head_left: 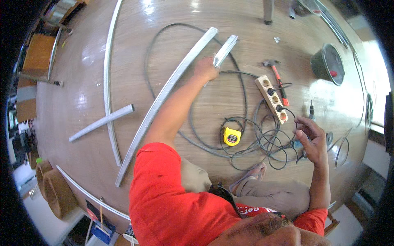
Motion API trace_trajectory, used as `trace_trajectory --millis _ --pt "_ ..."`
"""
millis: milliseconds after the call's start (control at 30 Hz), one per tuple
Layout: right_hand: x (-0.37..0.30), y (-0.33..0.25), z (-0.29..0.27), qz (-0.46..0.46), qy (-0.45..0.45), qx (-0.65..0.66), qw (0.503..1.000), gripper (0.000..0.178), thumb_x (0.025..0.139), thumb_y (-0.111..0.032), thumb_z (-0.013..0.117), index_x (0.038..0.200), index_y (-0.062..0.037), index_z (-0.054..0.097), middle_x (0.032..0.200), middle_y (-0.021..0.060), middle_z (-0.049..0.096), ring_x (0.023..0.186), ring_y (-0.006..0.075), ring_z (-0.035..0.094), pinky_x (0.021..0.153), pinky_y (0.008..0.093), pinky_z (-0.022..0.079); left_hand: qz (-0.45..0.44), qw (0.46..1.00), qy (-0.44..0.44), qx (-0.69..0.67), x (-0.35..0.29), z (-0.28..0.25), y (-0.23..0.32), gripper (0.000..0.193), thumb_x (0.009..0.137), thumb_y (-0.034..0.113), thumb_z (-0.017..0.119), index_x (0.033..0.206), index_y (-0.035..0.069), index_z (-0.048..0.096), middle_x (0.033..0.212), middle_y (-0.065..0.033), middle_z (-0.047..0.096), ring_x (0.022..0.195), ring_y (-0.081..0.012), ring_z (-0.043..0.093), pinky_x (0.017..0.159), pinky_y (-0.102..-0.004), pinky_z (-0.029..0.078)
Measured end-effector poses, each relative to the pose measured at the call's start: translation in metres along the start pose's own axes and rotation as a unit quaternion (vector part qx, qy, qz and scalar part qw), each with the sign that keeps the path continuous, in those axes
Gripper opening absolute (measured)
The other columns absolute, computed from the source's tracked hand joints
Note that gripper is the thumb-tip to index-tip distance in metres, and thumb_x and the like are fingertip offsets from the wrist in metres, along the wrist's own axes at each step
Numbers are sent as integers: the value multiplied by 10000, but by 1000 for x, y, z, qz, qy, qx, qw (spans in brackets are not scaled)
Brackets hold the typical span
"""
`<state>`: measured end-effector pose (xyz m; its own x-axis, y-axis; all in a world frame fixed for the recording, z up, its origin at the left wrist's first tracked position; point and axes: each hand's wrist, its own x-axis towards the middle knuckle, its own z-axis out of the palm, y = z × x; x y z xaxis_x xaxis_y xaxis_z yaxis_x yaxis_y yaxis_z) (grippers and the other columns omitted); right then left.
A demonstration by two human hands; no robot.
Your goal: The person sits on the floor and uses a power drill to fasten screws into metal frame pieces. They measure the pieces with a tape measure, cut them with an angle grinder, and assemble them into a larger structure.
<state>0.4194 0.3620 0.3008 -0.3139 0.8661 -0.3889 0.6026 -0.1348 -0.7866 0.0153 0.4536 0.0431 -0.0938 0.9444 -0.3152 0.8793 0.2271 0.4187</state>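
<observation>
One short metal channel sits clamped in the left hand, apparently for positioning; the right hand hangs empty, fingers parted. Next likely needs steady placement.

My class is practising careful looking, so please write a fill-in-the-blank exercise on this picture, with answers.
The metal channel in the left hand is ____ in length than the channel beside it.
The tape measure is coloured ____.
In the picture, the bucket stands to the ____ of the hammer.
The person's shirt is coloured ____.
Missing words: shorter; yellow; right; red.
</observation>
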Motion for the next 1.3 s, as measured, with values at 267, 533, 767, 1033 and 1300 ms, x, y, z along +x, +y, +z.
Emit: trace_trajectory --millis 267,533,767,1033,1300 --pt "-7 10 -17 -8 14 21 1000 411 936 -199 763 1293 -21 667 1170 75 700 952 153 677 858 322 547 25 993 -56 -103 51 37 110 817 823 539 775 1462 80 553 1395 -245 613 1294 -380 595 1091 -465 474" --pt "-21 10 -28 -23 7 40 999 392 934 -194 779 1272 -26 674 1132 76 695 926 157 682 834 309 551 64 979 -128 -148 106 61 207 724 825 488 786 1416 114 598 1354 -199 657 1237 -335 644 1049 -433 514" --pt "-26 21 -46 -60 13 46 997 415 939 -219 776 1295 -32 674 1084 93 703 925 158 686 813 302 541 47 925 -135 -352 39 99 234 854 848 359 829 1503 -46 460 1411 -249 606 1282 -292 617 1076 -387 498" --pt "-21 12 -49 -78 -3 56 995 423 922 -187 783 1290 -11 674 1150 146 729 931 184 707 833 322 554 243 738 -103 -621 85 -120 543 884 1035 625 444 1595 -35 263 1589 -300 386 1460 -382 425 1219 -443 317" --pt "-29 16 -49 -42 41 73 996 402 904 -139 781 1271 -7 680 1109 103 715 931 170 698 854 319 555 375 877 -115 -277 -70 -14 304 717 993 582 571 1450 31 528 1409 -300 570 1307 -427 563 1121 -498 421"
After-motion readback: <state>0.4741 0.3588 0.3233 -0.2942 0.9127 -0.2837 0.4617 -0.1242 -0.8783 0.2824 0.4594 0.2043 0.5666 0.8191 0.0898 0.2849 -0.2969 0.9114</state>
